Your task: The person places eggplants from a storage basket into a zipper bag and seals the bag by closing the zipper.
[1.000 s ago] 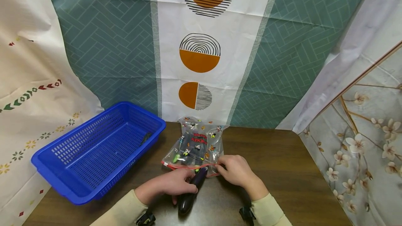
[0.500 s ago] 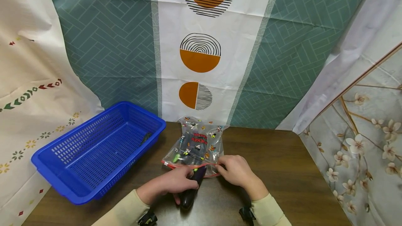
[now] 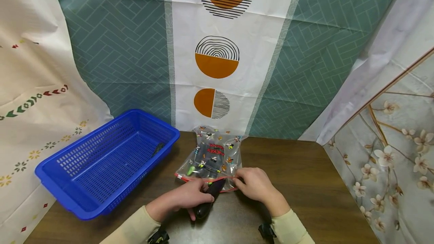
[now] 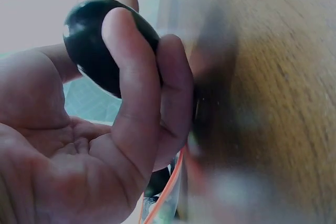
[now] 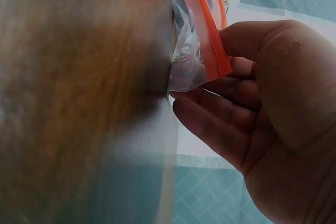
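A dark purple eggplant lies in my left hand, whose fingers curl round it. Its far end reaches into the mouth of a clear zip bag printed with cartoon figures and edged in red. The eggplant's rounded end shows between thumb and fingers in the left wrist view. My right hand pinches the bag's red-edged opening near its right corner, between thumb and fingers. Inside the bag lie dark items and a light green piece, partly veiled by the print.
To the left, a blue perforated plastic basket stands on the wooden table, with a small dark item inside. A patterned cloth hangs behind the table, and a floral cloth hangs at the right.
My left hand has pushed the eggplant forward, and its far end has gone under the bag's red edge. My right hand has stayed in place on the bag.
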The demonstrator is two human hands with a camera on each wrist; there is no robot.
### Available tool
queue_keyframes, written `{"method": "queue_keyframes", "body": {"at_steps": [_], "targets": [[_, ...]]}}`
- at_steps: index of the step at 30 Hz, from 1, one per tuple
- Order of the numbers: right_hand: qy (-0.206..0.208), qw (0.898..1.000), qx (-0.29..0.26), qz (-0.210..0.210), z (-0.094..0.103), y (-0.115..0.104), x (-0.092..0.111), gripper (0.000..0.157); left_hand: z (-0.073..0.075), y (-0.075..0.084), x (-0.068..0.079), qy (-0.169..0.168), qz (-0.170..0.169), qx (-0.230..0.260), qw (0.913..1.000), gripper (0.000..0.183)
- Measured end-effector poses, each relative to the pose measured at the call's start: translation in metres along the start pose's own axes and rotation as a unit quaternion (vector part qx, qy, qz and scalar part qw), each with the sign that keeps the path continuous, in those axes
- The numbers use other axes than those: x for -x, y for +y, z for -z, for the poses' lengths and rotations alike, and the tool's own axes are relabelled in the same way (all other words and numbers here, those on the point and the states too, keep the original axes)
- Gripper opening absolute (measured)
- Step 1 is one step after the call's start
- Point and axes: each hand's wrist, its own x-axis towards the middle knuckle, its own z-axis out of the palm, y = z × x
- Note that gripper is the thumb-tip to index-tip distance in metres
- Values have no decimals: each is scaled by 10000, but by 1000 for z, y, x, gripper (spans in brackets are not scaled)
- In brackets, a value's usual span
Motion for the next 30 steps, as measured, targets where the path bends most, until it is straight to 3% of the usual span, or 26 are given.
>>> {"method": "queue_keyframes", "body": {"at_steps": [5,15,25,30], "targets": [[49,10000,15,17,-1,0,1,20,2,1,2,-177,-44,117,9998,19],[97,9999,25,68,-1,1,1,19,9,2,4,-568,-119,427,9974,42],[80,9999,73,72,-1,1,1,20,10,3,3,-536,-305,150,9980,43],[72,9999,80,75,0,1,1,20,9,3,2,-572,-261,433,9971,42]]}}
